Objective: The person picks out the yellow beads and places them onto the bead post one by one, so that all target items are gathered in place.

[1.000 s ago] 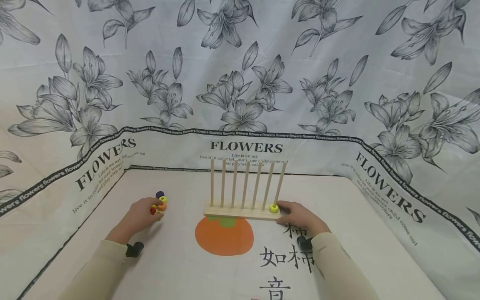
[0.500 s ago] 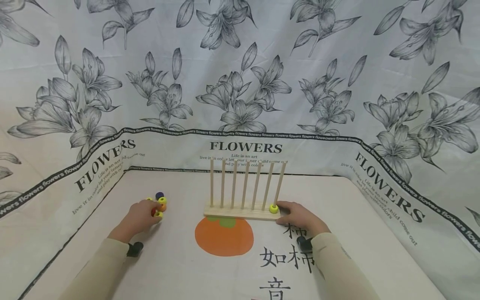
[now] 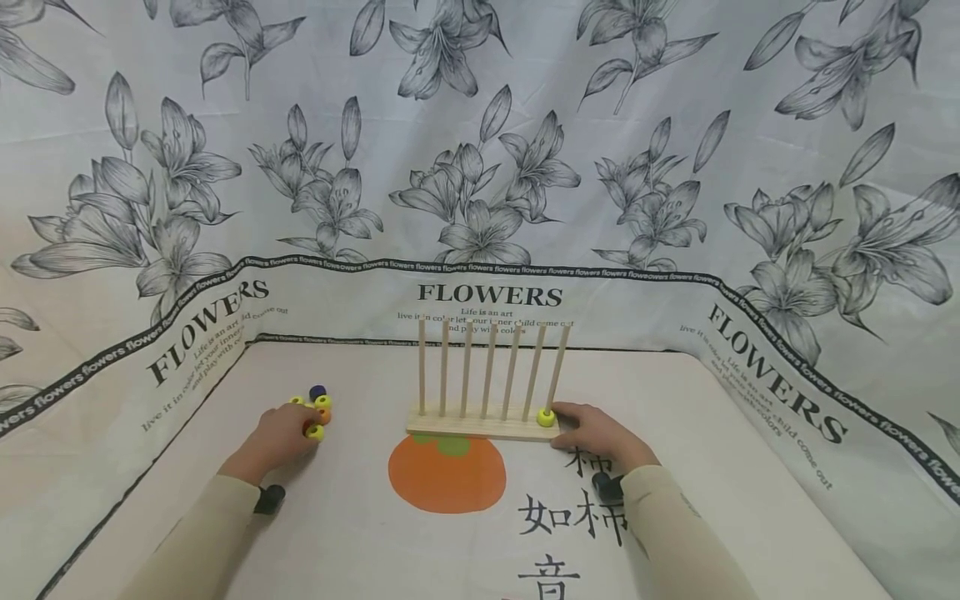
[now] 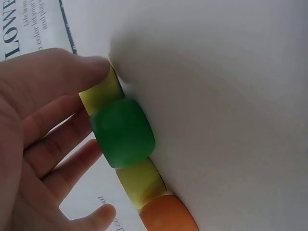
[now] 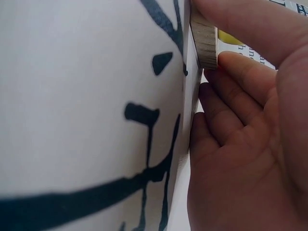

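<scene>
At the left, my left hand [image 3: 276, 437] is over a cluster of small beads. In the left wrist view its thumb and fingers pinch a yellow bead [image 4: 103, 94] at the end of a row. Beside that bead sit a green bead [image 4: 123, 134], another yellow bead [image 4: 141, 182] and an orange bead [image 4: 168, 214]. My right hand [image 3: 603, 435] grips the right end of a wooden peg stand [image 3: 480, 425], thumb in front and fingers behind. Several upright pegs rise from the stand, and a yellow bead [image 3: 546, 417] sits at the foot of the rightmost one.
A dark blue bead [image 3: 318, 392] lies at the far side of the cluster. The pale tablecloth [image 3: 352, 517] bears a printed orange persimmon [image 3: 447, 475] and black characters. Flower-printed cloth [image 3: 480, 200] stands up behind and along both sides.
My left hand has shifted slightly at the cluster, covering the red bead and showing a yellow one past its knuckles. The right hand and peg stand stay in place.
</scene>
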Available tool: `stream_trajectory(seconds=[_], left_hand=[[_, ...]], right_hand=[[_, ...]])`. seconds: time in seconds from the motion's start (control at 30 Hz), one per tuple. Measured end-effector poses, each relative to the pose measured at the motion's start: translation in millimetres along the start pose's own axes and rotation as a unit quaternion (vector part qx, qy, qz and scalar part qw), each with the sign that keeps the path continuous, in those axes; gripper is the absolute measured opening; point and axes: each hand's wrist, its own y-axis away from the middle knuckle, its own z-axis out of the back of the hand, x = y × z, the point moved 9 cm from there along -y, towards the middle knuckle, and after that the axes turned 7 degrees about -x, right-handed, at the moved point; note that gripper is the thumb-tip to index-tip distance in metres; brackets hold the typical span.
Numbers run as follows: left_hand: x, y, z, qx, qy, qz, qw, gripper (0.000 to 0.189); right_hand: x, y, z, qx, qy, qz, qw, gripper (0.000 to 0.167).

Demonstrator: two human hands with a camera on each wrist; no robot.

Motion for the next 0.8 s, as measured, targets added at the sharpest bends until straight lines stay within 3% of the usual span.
stream_trajectory(seconds=[0.4, 0.63, 0.8], left_hand=[[-3.2, -1.4, -0.9, -0.009, -0.014, -0.013, 0.9998, 0.032], [-17.6, 1.0, 7.9, -0.04, -0.011, -0.061, 0.9973, 0.029], [-26.5, 1.3, 13.1, -0.034, 0.021, -0.053, 0.9978, 0.036]], right_hand=[[-1, 0.5, 1, -0.003, -0.008, -0.003, 1.0, 0.076], [-1, 0.1, 2, -0.003, -0.007, -0.007, 0.9999, 0.075], [-1, 0.3, 1, -0.002, -0.008, -0.012, 0.9999, 0.075]])
